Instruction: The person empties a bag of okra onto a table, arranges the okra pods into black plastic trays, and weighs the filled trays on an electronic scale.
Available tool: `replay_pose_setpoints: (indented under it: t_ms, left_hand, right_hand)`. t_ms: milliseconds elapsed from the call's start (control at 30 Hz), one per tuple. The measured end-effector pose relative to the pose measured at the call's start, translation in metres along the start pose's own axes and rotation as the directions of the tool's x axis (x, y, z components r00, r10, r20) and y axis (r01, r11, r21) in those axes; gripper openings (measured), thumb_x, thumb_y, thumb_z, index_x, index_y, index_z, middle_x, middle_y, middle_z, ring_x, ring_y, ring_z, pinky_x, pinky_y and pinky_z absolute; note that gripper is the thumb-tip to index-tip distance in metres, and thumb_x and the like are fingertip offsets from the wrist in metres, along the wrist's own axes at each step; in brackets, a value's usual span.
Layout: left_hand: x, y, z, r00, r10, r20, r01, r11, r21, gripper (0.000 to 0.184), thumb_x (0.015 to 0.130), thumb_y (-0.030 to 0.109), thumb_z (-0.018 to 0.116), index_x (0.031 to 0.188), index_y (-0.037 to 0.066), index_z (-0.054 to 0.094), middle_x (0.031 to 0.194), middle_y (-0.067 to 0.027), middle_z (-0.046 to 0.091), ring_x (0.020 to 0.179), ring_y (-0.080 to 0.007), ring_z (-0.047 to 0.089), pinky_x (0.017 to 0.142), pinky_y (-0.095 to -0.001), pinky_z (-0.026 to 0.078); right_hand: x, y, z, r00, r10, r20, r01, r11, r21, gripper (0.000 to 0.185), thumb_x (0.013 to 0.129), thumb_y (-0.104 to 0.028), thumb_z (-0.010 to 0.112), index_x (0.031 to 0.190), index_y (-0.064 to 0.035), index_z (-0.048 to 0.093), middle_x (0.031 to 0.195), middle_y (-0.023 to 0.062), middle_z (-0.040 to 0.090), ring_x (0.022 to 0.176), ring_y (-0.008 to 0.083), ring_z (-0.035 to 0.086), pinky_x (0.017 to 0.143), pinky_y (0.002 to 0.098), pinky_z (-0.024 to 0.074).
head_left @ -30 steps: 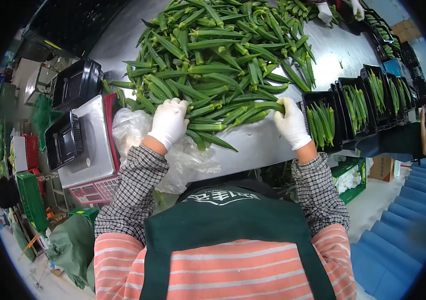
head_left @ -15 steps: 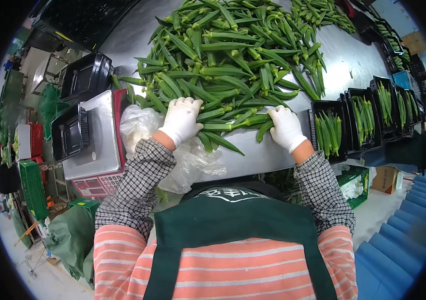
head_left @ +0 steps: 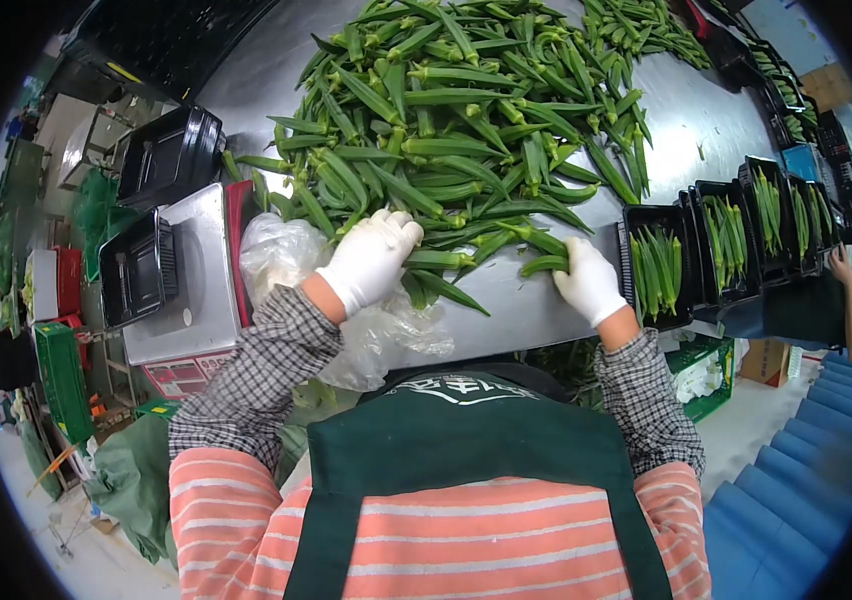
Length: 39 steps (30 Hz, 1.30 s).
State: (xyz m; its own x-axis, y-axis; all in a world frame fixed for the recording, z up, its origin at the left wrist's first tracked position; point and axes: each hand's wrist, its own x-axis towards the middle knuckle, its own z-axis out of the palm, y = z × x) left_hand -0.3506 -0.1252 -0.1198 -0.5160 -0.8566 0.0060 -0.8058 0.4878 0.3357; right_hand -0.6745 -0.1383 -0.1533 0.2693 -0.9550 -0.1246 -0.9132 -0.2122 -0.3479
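Observation:
A large heap of green okra (head_left: 456, 130) covers much of the steel table. At its near left edge is my left hand (head_left: 371, 260) in a white glove, fingers curled closed against the pods; what lies inside them is hidden. Loose okra (head_left: 441, 259) lies just beside its fingertips. My right hand (head_left: 591, 282), gloved too, is closed on the ends of okra pods (head_left: 544, 264) that point left toward the heap. A crumpled clear plastic bag (head_left: 371, 340) lies under and beside my left wrist.
A scale (head_left: 201, 255) with a black tray (head_left: 141, 265) stands on the left, stacked black trays (head_left: 171, 155) behind it. Along the right edge are several trays of okra (head_left: 657, 262). A co-worker's arm (head_left: 849, 295) shows at far right.
My right hand has drawn slightly right and toward me, with okra in its fingers. My left hand has shifted a little toward me, and its fingers are curled more tightly.

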Motion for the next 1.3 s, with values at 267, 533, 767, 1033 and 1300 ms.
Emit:
replay_pose_setpoints:
  t_ms: [267, 533, 767, 1033, 1300]
  left_hand:
    - [0.006, 0.009, 0.002, 0.975, -0.159, 0.157, 0.135, 0.979, 0.152, 0.076, 0.054, 0.019, 0.079, 0.12, 0.002, 0.046, 0.106, -0.0131, 0.049, 0.1, -0.03, 0.048, 0.084, -0.0374, 0.041]
    - [0.009, 0.014, 0.002, 0.972, -0.039, 0.233, -0.002, 0.985, 0.171, 0.076, 0.053, 0.032, 0.081, 0.115, 0.003, 0.048, 0.103, -0.0134, 0.052, 0.101, -0.0296, 0.049, 0.091, -0.0395, 0.036]
    - [0.006, 0.006, 0.022, 0.956, 0.086, 0.28, -0.174, 0.936, 0.306, 0.06, 0.057, 0.025, 0.077, 0.108, 0.004, 0.051, 0.094, -0.0114, 0.056, 0.092, -0.0294, 0.055, 0.084, -0.0396, 0.041]
    - [0.017, 0.013, 0.007, 0.914, -0.026, 0.404, -0.085, 0.963, 0.254, 0.075, 0.057, 0.027, 0.076, 0.122, 0.003, 0.047, 0.098, -0.014, 0.057, 0.096, -0.0297, 0.055, 0.086, -0.0392, 0.042]
    - [0.02, 0.018, 0.026, 0.92, 0.099, 0.38, -0.2, 0.951, 0.236, 0.07, 0.062, 0.019, 0.072, 0.124, 0.002, 0.044, 0.102, -0.0163, 0.056, 0.096, -0.0308, 0.055, 0.084, -0.0389, 0.043]
  right_hand:
    - [-0.005, -0.006, -0.023, 0.998, 0.054, 0.022, -0.056, 0.987, 0.148, 0.025, 0.071, -0.008, 0.058, 0.095, -0.0021, 0.056, 0.093, 0.0183, 0.059, 0.089, 0.0361, 0.057, 0.078, 0.0427, 0.0462]
    - [0.006, -0.064, 0.008, 0.834, -0.543, -0.094, 0.534, 0.839, -0.105, 0.036, 0.057, -0.002, 0.063, 0.092, -0.004, 0.054, 0.095, 0.0135, 0.056, 0.096, 0.032, 0.052, 0.085, 0.0419, 0.0412]
    - [0.015, -0.049, 0.021, 0.887, -0.458, 0.054, 0.458, 0.861, -0.223, 0.03, 0.063, -0.004, 0.059, 0.093, -0.0047, 0.058, 0.09, 0.0114, 0.056, 0.088, 0.0307, 0.054, 0.082, 0.0423, 0.0412]
    - [0.019, -0.039, 0.005, 0.913, -0.38, 0.151, 0.406, 0.886, -0.225, 0.021, 0.065, -0.008, 0.061, 0.085, -0.0056, 0.06, 0.086, 0.0126, 0.06, 0.085, 0.03, 0.058, 0.071, 0.0388, 0.0478]
    - [0.04, -0.06, -0.04, 0.943, -0.252, -0.216, 0.316, 0.881, 0.352, 0.039, 0.065, 0.002, 0.063, 0.104, -0.0009, 0.059, 0.102, 0.0173, 0.061, 0.092, 0.029, 0.061, 0.081, 0.0328, 0.0483]
